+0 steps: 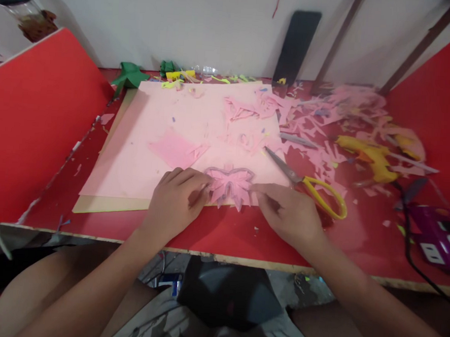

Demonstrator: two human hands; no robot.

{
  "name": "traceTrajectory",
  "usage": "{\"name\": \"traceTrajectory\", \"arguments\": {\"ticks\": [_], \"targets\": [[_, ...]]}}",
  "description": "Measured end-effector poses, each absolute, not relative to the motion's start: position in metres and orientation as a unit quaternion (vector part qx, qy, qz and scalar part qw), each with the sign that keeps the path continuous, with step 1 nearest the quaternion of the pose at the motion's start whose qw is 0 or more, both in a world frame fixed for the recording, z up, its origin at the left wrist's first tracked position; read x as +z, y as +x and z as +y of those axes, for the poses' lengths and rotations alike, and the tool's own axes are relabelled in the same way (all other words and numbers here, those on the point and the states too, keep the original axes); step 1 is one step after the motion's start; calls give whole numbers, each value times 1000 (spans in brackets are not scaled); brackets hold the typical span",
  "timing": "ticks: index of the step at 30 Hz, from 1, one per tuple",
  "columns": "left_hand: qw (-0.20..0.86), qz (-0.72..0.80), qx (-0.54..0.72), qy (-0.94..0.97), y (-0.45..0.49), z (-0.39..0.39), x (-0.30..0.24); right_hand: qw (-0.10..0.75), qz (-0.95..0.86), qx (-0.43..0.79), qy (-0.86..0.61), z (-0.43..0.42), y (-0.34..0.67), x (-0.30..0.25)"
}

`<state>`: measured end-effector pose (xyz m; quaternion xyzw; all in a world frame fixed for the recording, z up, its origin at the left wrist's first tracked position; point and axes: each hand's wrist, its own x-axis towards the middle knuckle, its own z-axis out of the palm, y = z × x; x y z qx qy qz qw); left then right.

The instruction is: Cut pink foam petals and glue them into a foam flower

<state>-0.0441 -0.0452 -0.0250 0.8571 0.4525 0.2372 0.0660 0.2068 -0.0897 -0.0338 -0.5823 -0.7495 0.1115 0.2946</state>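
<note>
A pink paper butterfly cutout (229, 184) with a dark outline is stretched between my two hands at the near edge of the pink sheet (114, 167). My left hand (179, 196) pinches its left wing between thumb and fingers. On the opposite wing, my right hand (287, 210) closes thumb and forefinger at the tip. Just beyond my right hand lie scissors (322, 195) with yellow handles, blades pointing up and left. A loose pink paper piece (178, 148) rests on the sheet beyond my left hand.
Pink paper scraps (319, 123) heap up at the right. A yellow glue gun (374, 157) lies among them, near a purple power strip (438, 237). Red boards (44, 132) flank the table. A dark flat bar (297, 46) leans on the wall; green paper (129, 74) sits far left.
</note>
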Motion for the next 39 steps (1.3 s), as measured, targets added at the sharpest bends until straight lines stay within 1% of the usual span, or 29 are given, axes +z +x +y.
{"name": "traceTrajectory", "arguments": {"ticks": [3, 17, 24, 28, 34, 39], "targets": [[98, 479, 242, 838, -43, -45, -24, 279, -760, 109, -576, -89, 207, -34], [116, 485, 231, 836, -42, -42, -24, 260, -772, 74, -575, -90, 207, -37], [119, 477, 225, 841, -40, -42, -22, 199, -780, 64, -590, -89, 205, -34], [118, 481, 223, 840, -40, -42, -23, 181, -782, 59, -593, -89, 204, -33], [126, 479, 228, 838, -41, -43, -22, 176, -781, 51, -598, -89, 204, -35], [132, 490, 231, 830, -41, -41, -23, 209, -772, 64, -597, -90, 205, -37]]}}
